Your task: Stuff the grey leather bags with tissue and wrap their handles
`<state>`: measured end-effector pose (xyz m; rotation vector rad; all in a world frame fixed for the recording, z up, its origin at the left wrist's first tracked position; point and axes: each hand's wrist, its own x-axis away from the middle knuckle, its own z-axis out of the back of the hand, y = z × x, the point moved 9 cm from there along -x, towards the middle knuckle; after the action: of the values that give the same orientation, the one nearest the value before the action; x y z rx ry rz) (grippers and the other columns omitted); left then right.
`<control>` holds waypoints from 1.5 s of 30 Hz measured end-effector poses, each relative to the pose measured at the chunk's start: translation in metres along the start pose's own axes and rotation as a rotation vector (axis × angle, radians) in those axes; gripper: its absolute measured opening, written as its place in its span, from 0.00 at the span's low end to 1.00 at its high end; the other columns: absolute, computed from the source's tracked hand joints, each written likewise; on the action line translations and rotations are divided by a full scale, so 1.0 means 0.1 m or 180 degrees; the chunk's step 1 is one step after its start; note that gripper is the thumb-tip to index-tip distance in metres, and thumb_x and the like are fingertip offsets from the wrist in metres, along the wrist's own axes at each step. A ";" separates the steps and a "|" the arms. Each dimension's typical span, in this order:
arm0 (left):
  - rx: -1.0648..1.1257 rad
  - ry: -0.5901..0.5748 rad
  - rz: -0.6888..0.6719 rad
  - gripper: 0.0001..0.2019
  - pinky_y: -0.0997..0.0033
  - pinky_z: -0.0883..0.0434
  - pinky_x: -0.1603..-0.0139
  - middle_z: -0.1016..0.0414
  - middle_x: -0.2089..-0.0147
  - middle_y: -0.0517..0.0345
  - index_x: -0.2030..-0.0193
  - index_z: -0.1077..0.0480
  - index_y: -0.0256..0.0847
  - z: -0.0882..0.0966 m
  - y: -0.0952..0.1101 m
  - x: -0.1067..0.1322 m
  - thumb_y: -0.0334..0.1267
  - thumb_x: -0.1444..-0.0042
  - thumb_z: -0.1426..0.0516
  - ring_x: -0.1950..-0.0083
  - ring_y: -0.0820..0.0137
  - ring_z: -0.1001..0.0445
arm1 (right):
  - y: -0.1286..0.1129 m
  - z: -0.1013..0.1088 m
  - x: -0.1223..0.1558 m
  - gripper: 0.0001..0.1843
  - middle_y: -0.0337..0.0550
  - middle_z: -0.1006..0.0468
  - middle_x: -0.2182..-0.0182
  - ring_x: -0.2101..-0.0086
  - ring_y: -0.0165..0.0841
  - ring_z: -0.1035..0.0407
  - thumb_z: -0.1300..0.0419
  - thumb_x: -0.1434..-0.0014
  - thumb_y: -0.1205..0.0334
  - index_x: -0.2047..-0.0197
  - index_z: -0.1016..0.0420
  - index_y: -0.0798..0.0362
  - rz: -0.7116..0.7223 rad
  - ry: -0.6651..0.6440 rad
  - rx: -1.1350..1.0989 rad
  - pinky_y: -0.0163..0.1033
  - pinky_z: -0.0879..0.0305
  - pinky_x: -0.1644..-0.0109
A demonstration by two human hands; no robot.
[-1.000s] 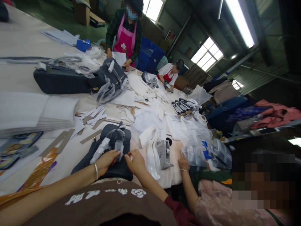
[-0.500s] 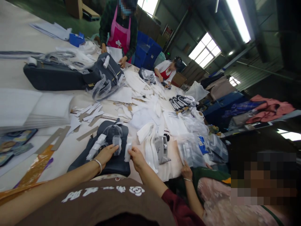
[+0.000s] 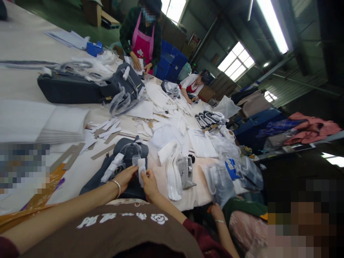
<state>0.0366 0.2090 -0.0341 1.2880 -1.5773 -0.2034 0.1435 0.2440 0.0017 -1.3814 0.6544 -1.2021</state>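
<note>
My left hand [image 3: 125, 178] rests on a dark grey handbag [image 3: 129, 152] on the table, and the bag's top is wrapped in clear plastic. My right hand [image 3: 149, 185] pinches a small white foam strip [image 3: 141, 172] upright over the bag's front edge. The left fingertips sit against that strip, but I cannot tell if they grip it. To the right lie white foam strips [image 3: 171, 172] and a small grey device [image 3: 185, 172] marked with an F. A neighbouring worker's hand [image 3: 216, 212] holds a clear plastic bag [image 3: 218, 184].
A long white table [image 3: 80, 172] carries a stack of white foam sheets [image 3: 45, 122], grey card strips [image 3: 102, 152], loose white paper, and a large dark bag [image 3: 70, 89]. Co-workers in pink [image 3: 142, 43] and red aprons [image 3: 191, 86] work beyond. Blue crates [image 3: 172, 61] stand behind.
My right hand has moved left with the white strip, bringing it over the bag and against my left fingers. The neighbouring worker's hand and plastic bag have shifted downward.
</note>
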 end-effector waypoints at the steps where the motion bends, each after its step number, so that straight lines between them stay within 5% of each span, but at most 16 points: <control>1: -0.0014 0.0005 0.0017 0.22 0.70 0.36 0.65 0.24 0.65 0.54 0.60 0.27 0.38 0.01 -0.01 -0.01 0.51 0.58 0.36 0.66 0.66 0.29 | 0.00 0.01 0.00 0.18 0.36 0.33 0.76 0.73 0.29 0.39 0.44 0.45 0.44 0.68 0.35 0.52 0.0049 0.0015 0.0001 0.33 0.43 0.71; 9: 0.0131 0.0102 0.0381 0.18 0.70 0.35 0.61 0.24 0.64 0.57 0.59 0.29 0.41 0.05 -0.12 0.01 0.44 0.57 0.38 0.62 0.65 0.28 | 0.08 -0.05 -0.01 0.17 0.38 0.30 0.73 0.71 0.31 0.36 0.47 0.42 0.47 0.66 0.31 0.54 -0.0168 0.0056 0.0050 0.35 0.40 0.67; 14: 0.0219 -0.0096 0.0599 0.22 0.68 0.32 0.60 0.25 0.57 0.50 0.58 0.30 0.38 -0.04 -0.12 0.10 0.53 0.54 0.40 0.54 0.62 0.28 | 0.07 -0.01 -0.03 0.15 0.41 0.29 0.72 0.69 0.34 0.35 0.48 0.40 0.50 0.68 0.34 0.54 -0.0267 0.0266 0.0542 0.37 0.41 0.66; 21: 0.0054 -0.0143 0.0370 0.24 0.68 0.30 0.62 0.27 0.56 0.54 0.55 0.33 0.42 -0.06 -0.05 0.15 0.52 0.55 0.35 0.57 0.64 0.29 | 0.09 -0.02 -0.07 0.11 0.43 0.29 0.68 0.66 0.34 0.34 0.45 0.41 0.55 0.62 0.35 0.55 -0.0233 0.0291 0.0721 0.37 0.39 0.63; 24: 0.0184 -0.0187 0.0456 0.24 0.67 0.30 0.63 0.27 0.58 0.53 0.53 0.34 0.41 -0.06 -0.07 0.15 0.49 0.53 0.35 0.60 0.65 0.28 | 0.17 -0.07 -0.12 0.14 0.43 0.27 0.65 0.66 0.33 0.33 0.44 0.41 0.55 0.55 0.34 0.55 -0.0372 -0.0013 0.0467 0.35 0.38 0.65; 28: 0.0320 -0.0158 0.0508 0.19 0.65 0.28 0.63 0.29 0.58 0.55 0.54 0.34 0.43 -0.04 -0.07 0.15 0.45 0.51 0.36 0.61 0.65 0.29 | 0.08 -0.14 -0.15 0.13 0.42 0.26 0.67 0.66 0.33 0.33 0.47 0.38 0.53 0.60 0.29 0.54 -0.0092 -0.0570 0.0905 0.35 0.39 0.65; 34: 0.0365 -0.0182 0.0612 0.21 0.65 0.29 0.63 0.29 0.54 0.54 0.53 0.35 0.44 -0.06 -0.09 0.17 0.46 0.52 0.36 0.59 0.65 0.29 | -0.09 -0.12 -0.14 0.11 0.47 0.26 0.66 0.63 0.37 0.33 0.48 0.37 0.57 0.62 0.30 0.55 0.0401 -0.0555 0.1881 0.40 0.40 0.59; 37: 0.0026 -0.0052 0.0495 0.23 0.67 0.31 0.61 0.27 0.54 0.53 0.52 0.34 0.44 -0.04 -0.08 0.15 0.52 0.52 0.38 0.56 0.63 0.29 | -0.09 -0.14 -0.14 0.10 0.49 0.27 0.65 0.62 0.37 0.33 0.50 0.37 0.59 0.63 0.31 0.55 0.0509 -0.0473 0.1854 0.41 0.40 0.58; 40: -0.1078 0.0020 0.0219 0.23 0.67 0.32 0.61 0.25 0.60 0.52 0.57 0.29 0.45 -0.01 0.04 0.13 0.59 0.52 0.42 0.54 0.59 0.29 | -0.04 -0.14 -0.15 0.11 0.46 0.27 0.68 0.65 0.36 0.33 0.52 0.37 0.59 0.65 0.33 0.55 0.0468 -0.0436 0.1555 0.40 0.40 0.60; 45: -0.2394 -0.0095 -0.0178 0.20 0.70 0.36 0.69 0.26 0.71 0.55 0.70 0.27 0.40 0.23 0.58 0.08 0.57 0.54 0.41 0.70 0.65 0.29 | 0.18 -0.08 -0.22 0.14 0.41 0.31 0.73 0.70 0.33 0.36 0.51 0.39 0.53 0.66 0.34 0.54 0.0141 -0.0441 0.0722 0.37 0.41 0.65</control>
<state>-0.0160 0.2162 -0.0005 0.7332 -1.2929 -0.7723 0.1334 0.2567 -0.0224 -1.2400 0.4348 -1.0986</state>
